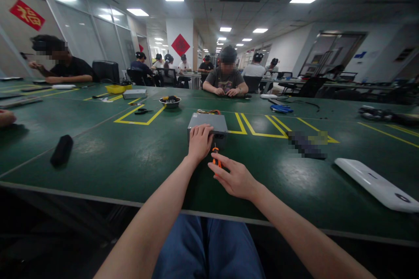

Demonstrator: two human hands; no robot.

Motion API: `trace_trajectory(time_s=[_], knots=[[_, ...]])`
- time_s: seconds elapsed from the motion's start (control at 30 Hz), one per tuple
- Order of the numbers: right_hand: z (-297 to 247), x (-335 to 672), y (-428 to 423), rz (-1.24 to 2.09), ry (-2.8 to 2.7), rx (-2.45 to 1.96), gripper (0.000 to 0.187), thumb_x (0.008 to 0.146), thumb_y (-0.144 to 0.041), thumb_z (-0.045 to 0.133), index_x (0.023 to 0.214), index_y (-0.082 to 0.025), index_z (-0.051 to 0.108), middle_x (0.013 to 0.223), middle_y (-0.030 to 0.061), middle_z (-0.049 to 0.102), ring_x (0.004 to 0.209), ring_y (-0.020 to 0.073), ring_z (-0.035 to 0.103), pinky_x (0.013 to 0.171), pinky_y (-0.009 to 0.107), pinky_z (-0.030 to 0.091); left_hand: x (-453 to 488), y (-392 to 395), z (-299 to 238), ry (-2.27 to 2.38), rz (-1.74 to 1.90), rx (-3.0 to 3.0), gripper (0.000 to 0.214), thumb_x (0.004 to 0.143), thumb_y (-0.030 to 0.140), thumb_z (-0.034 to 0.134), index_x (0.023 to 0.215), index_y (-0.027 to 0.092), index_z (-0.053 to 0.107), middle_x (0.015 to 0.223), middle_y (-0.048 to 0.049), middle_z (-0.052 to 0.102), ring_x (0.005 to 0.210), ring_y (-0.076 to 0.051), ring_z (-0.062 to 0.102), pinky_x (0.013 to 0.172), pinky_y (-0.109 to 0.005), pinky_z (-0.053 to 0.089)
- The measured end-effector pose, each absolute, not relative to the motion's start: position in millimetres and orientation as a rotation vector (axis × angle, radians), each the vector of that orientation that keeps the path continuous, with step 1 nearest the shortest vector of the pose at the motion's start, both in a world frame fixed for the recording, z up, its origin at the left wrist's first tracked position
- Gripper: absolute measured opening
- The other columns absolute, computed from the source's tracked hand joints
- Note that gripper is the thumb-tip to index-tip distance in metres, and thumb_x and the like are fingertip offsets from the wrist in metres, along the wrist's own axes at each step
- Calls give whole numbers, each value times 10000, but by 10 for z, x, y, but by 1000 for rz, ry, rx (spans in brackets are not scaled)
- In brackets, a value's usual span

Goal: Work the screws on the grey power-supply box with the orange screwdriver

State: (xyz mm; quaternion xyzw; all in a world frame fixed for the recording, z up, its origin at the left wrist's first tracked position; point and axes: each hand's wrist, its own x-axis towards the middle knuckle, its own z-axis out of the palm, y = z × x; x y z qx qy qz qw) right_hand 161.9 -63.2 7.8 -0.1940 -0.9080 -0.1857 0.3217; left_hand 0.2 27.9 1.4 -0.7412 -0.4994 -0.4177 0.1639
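Observation:
My left hand [200, 141] lies over the near corner of a grey metal box [207, 128], likely a power supply, with its fingers curled over the front edge. My right hand [234, 177] is just in front of the box, its fingers on an orange-handled tool [215, 158]. The tool's thin metal tip points up toward the box, and its lower part is hidden by my fingers. Coloured wires show behind the box [208, 112]. The table top [137, 161] under my hands is dark green.
A steel bowl of small parts [170, 102], black-handled scissors [143, 111], a yellow tray [117, 89], a black block [61, 150] and a white panel [376, 184] lie on the table. Seated co-workers [225, 76] work across it.

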Motion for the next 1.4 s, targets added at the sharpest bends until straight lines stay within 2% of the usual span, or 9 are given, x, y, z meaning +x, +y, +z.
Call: trace_trajectory(time_s=[0.1,0.2,0.43,0.57,0.7,0.97,1.2,1.27,1.4], knots=[[42,1617,-604,-506,-2287,-499,199,886,-259,491,1057,-158,493,1170,170,570,887,193,633,684,291,541,3,284,10,-1436,-1190,-2111,237,884,247,434,1105,243,521,1212,-42,556,1161,-200,456,1044,-395,274],[15,1623,-577,-436,-2223,-523,193,873,-292,526,1001,-163,462,1111,165,607,913,208,637,682,302,548,2,286,11,-1439,-1187,-2116,238,881,240,436,1103,244,523,1209,-42,558,1161,-202,457,1041,-398,278],[62,1623,-606,-488,-2409,-529,313,890,-239,461,1197,-180,463,1235,176,490,1087,236,551,805,340,525,5,290,6,-1442,-1180,-2111,235,889,255,426,1104,241,519,1210,-40,558,1159,-197,458,1042,-389,275],[34,1628,-581,-526,-2304,-519,224,883,-278,502,1070,-155,495,1125,167,563,985,220,602,744,322,543,6,298,-4,-1436,-1188,-2100,228,897,256,418,1100,243,522,1209,-30,560,1157,-191,459,1045,-381,271],[-6,1635,-547,-451,-2214,-562,210,868,-352,531,961,-179,457,1087,151,595,906,210,634,679,311,552,2,295,1,-1441,-1178,-2106,230,893,262,428,1103,245,522,1210,-37,560,1161,-194,458,1041,-387,277],[65,1614,-615,-515,-2439,-557,298,883,-287,471,1159,-176,485,1190,174,511,1022,230,580,776,332,523,1,283,16,-1436,-1177,-2124,247,887,255,430,1120,243,512,1215,-52,555,1168,-203,456,1044,-406,275],[-3,1636,-566,-422,-2254,-582,216,858,-365,536,933,-170,482,1124,163,583,897,212,629,680,309,541,-6,276,19,-1436,-1182,-2119,232,887,254,433,1101,242,521,1215,-41,555,1166,-199,453,1047,-395,272],[-2,1633,-570,-401,-2291,-586,247,855,-382,538,958,-164,488,1127,167,584,900,218,629,690,321,541,-6,280,15,-1434,-1180,-2117,233,885,254,437,1102,240,519,1216,-40,554,1167,-197,452,1048,-392,272],[42,1626,-604,-417,-2426,-577,328,869,-337,499,1144,-158,503,1208,182,520,1016,239,586,771,343,523,2,291,8,-1438,-1187,-2118,239,883,256,439,1107,240,521,1207,-51,559,1160,-204,459,1042,-404,279]])
